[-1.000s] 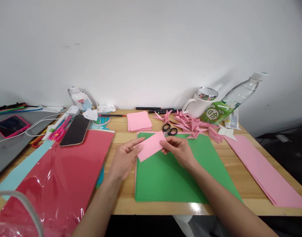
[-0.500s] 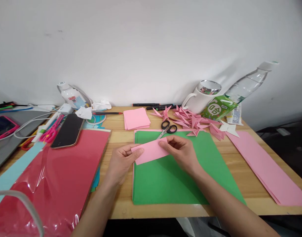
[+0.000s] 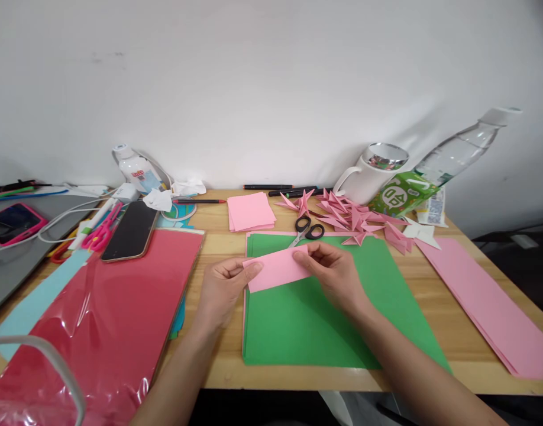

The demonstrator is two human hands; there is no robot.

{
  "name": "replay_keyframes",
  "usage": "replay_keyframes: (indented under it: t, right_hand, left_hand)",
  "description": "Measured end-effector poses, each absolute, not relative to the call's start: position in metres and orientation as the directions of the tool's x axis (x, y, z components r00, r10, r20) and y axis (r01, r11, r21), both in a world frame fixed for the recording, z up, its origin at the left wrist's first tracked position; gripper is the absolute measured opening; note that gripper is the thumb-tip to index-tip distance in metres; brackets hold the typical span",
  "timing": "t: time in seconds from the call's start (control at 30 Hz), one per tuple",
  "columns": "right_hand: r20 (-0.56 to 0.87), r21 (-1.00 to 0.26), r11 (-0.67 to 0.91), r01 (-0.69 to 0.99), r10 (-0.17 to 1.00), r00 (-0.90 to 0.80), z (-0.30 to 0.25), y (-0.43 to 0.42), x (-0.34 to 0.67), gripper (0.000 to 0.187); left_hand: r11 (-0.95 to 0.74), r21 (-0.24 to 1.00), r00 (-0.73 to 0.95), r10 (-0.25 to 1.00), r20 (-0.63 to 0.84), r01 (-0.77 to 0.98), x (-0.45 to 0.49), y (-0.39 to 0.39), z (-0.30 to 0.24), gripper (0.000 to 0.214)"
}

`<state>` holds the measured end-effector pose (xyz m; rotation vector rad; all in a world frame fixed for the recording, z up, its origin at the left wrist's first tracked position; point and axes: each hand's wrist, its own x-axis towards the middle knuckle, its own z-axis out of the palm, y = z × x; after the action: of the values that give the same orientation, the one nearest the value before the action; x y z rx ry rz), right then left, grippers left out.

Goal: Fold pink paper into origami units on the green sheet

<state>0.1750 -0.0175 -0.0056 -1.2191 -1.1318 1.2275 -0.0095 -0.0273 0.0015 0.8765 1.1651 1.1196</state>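
A small pink paper rectangle (image 3: pixel 277 270) is held up between my two hands, tilted a little with its right end higher. My left hand (image 3: pixel 227 285) pinches its left end, thumb in front. At the upper right corner my right hand (image 3: pixel 336 273) grips it the same way; the fingers behind the paper are partly hidden. Beneath lies a stack of green paper (image 3: pixel 316 331) with pink edges showing under it. Black-handled scissors (image 3: pixel 307 229) rest at the stack's far edge, the blades partly covered by the paper.
Pink square sheets (image 3: pixel 251 212) and folded pink pointed shapes (image 3: pixel 351 216) lie at the back. Behind them stand a white mug (image 3: pixel 373 171) and a tilted clear bottle (image 3: pixel 462 148). Long pink strips (image 3: pixel 484 307) lie right; a phone (image 3: pixel 130 231) sits on wrapped red paper (image 3: pixel 107 313) left.
The whole scene has shifted slightly rightward as the camera turned a little left. Both hands keep their pinch on the pink paper, which stays nearly the same.
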Motion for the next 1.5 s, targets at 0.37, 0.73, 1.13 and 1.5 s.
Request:
replay_keyframes:
  t: [0.37,0.73,1.13,1.5]
  right_hand:
    - [-0.045,-0.998,-0.043,-0.048,0.998,0.049,-0.0094,-0.0188,0.1755,0.029]
    - [-0.067,-0.994,-0.062,-0.087,0.996,0.059,-0.0045,-0.0187,0.1727,0.028]
    - [-0.058,-0.997,-0.055,-0.050,0.996,0.061,-0.0026,-0.0188,0.1721,0.032]
    - [-0.040,-0.997,-0.042,0.071,0.999,0.037,-0.0022,-0.0190,0.1723,0.037]
  left_hand:
    - [0.210,0.965,0.030,0.978,-0.208,-0.158,-0.0127,-0.0280,-0.0007,0.025]
    - [0.212,0.958,0.010,0.977,-0.215,-0.193,-0.0125,-0.0268,-0.0004,0.024]
    - [0.226,0.951,-0.011,0.972,-0.234,-0.210,-0.0101,-0.0265,0.0016,0.026]
    - [0.201,0.966,0.011,0.979,-0.202,-0.164,-0.0116,-0.0274,-0.0028,0.023]
